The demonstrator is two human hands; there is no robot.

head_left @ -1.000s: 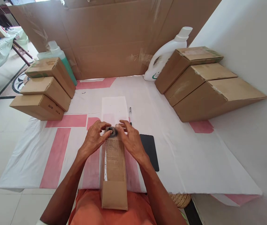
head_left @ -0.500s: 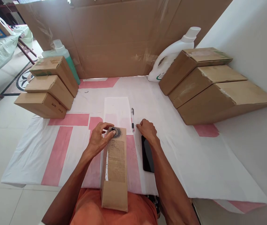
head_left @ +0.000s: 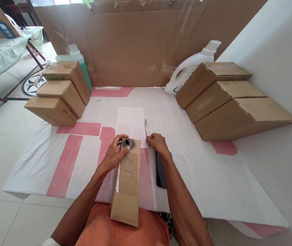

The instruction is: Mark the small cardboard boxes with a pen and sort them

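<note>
A long brown cardboard box (head_left: 126, 184) lies in front of me, its near end over my lap. A dark scribbled patch (head_left: 129, 143) marks its far end. My left hand (head_left: 115, 156) grips that far end, thumb beside the dark patch. Just right of the box, my right hand (head_left: 156, 143) rests on the cloth with its fingers on the lower end of a pen (head_left: 146, 127). A white paper sheet (head_left: 131, 122) lies beyond the box. A black phone (head_left: 160, 171) lies partly under my right forearm.
A white and pink cloth (head_left: 207, 171) covers the table. Three stacked boxes (head_left: 58, 92) stand at the left and three larger ones (head_left: 227, 99) at the right. A green bottle (head_left: 78, 59), a white jug (head_left: 189, 66) and a cardboard backdrop (head_left: 135, 44) stand behind.
My right hand left the box's far end and moved right to the pen. My left hand stayed on the box. The view shifted slightly.
</note>
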